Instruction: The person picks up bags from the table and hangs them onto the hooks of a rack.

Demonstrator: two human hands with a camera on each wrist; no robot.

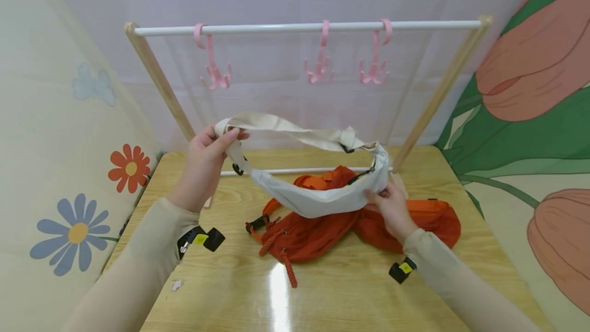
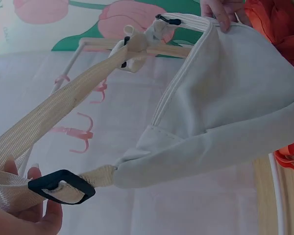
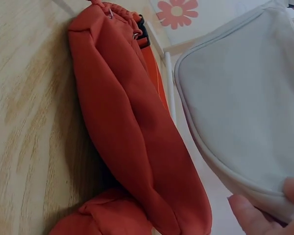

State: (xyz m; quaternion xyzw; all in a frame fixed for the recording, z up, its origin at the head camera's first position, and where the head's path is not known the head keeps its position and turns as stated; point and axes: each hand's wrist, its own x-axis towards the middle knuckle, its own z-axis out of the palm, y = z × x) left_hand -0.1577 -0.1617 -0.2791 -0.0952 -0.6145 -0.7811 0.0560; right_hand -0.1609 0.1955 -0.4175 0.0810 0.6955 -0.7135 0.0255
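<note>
A white sling bag (image 1: 318, 201) with a cream strap (image 1: 286, 126) hangs between both hands, above the table. My left hand (image 1: 209, 155) pinches the strap at its left end, close to a black buckle (image 2: 61, 187). At the bag's right end my right hand (image 1: 389, 206) grips the body between thumb and fingers. Beneath it, a red-orange waist bag (image 1: 309, 237) with braided zipper pulls lies on the wooden table (image 1: 221, 281). A second red-orange bag (image 1: 433, 219) lies to its right, partly behind my right hand.
A rack with a white rail (image 1: 276, 28) and wooden legs stands at the table's back. Pink hooks hang from it: a left one (image 1: 215, 73), a middle one (image 1: 319, 68) and a right one (image 1: 374, 68). Flower-printed cloth (image 1: 530, 117) flanks the table.
</note>
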